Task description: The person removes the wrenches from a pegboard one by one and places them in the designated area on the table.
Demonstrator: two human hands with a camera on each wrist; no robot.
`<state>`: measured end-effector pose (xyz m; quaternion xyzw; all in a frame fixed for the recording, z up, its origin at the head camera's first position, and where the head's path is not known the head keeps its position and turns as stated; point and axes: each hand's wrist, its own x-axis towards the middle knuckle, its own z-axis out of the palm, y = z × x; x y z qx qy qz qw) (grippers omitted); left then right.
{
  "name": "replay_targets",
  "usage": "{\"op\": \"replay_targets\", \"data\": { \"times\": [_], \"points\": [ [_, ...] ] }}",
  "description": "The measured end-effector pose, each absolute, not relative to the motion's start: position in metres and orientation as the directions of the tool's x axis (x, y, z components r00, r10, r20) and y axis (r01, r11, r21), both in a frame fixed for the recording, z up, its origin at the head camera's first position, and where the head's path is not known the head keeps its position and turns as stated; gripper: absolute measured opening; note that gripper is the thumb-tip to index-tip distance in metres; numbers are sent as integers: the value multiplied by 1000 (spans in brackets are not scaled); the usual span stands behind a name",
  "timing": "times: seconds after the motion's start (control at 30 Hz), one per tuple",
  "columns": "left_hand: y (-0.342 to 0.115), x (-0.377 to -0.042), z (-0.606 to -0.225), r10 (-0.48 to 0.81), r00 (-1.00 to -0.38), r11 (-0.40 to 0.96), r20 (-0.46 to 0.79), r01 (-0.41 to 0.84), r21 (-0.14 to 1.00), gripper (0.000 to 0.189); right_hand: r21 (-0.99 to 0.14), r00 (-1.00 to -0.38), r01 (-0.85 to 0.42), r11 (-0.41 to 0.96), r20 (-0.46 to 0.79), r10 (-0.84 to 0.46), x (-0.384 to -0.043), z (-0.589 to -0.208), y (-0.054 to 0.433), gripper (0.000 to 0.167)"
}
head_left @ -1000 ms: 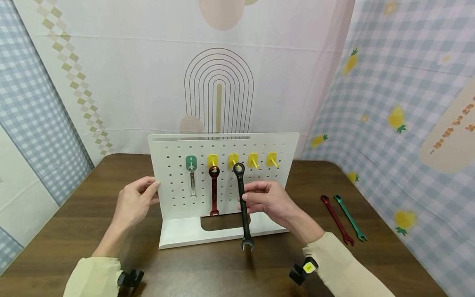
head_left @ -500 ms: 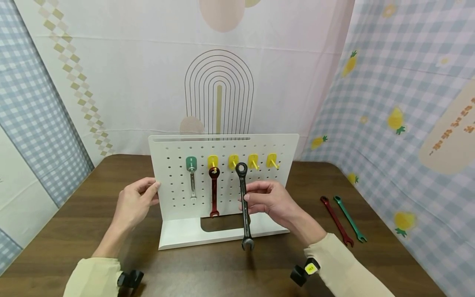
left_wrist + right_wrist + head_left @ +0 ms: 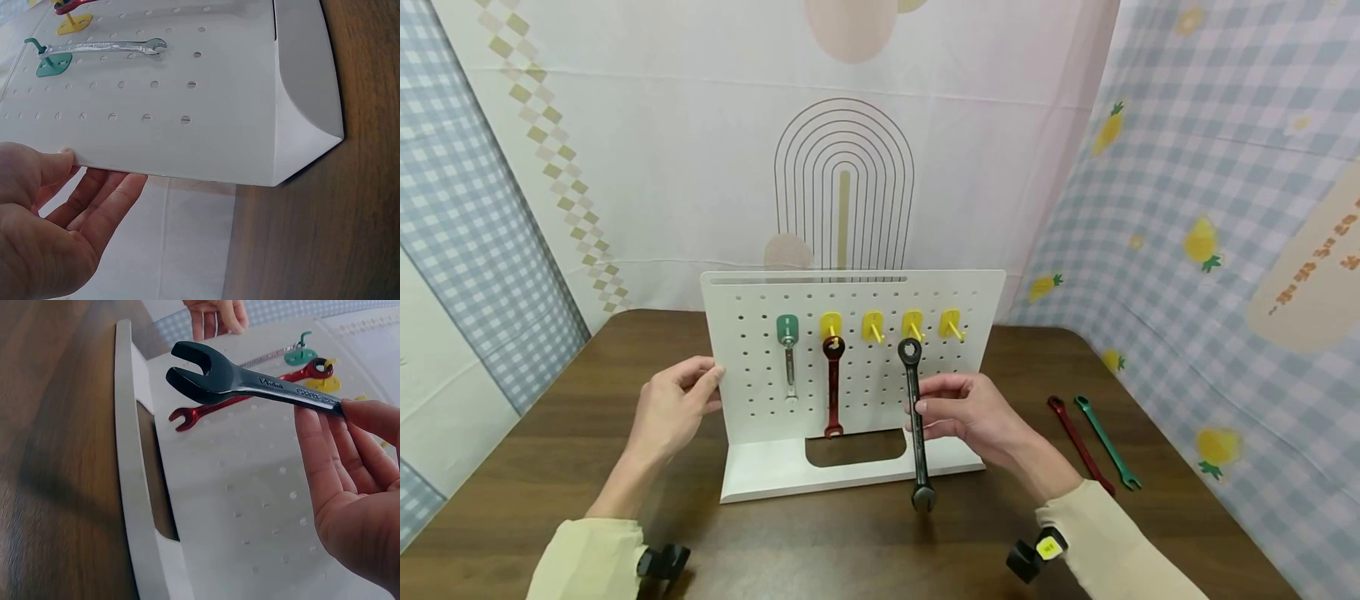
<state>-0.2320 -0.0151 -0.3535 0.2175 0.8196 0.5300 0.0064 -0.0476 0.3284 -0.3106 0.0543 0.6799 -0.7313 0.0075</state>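
Observation:
My right hand pinches a black combination wrench between thumb and fingers, its ring end up and its open end down. The ring end is in front of the fourth hook, a yellow one; whether they touch I cannot tell. At the left edge of a white pegboard, my left hand grips the board between thumb and fingers. A silver wrench hangs from the green hook, and a red wrench from the yellow hook beside it.
Yellow hooks also stand at the board's middle and right. On the brown table, a second red wrench and a green wrench lie to the right. Patterned cloth encloses the table.
My right hand has moved right with the black wrench, from in front of the middle hook to in front of the fourth. My left hand has stayed on the board's edge.

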Motion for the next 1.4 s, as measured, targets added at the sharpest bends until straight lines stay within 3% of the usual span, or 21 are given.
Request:
{"op": "replay_targets", "data": {
  "times": [1.4],
  "points": [
    [-15, -233, -354, 362, -904, 334, 225, 352, 874, 33, -967, -954, 244, -78, -254, 157, -16, -344, 384, 14]
  ]
}}
